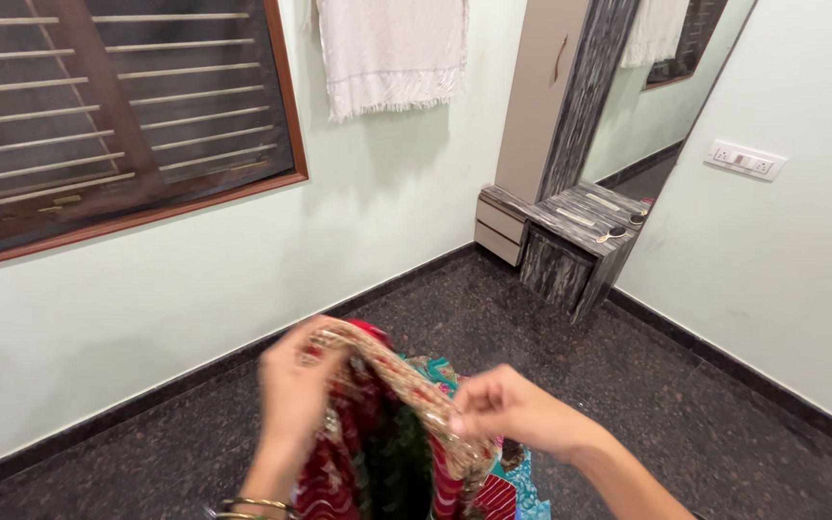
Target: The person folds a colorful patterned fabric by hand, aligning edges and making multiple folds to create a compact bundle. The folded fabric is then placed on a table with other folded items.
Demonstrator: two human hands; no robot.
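Head view: both hands are up in front of the person, bunched on a red patterned cloth (pixel 377 453) with a gold-embroidered border (pixel 406 385). The left hand (pixel 293 390) grips the border's upper end; the right hand (pixel 507 409) pinches it lower down. Beyond the hands stands a grey dressing unit (pixel 570 241), with a white towel (pixel 392 53) hanging on the wall.
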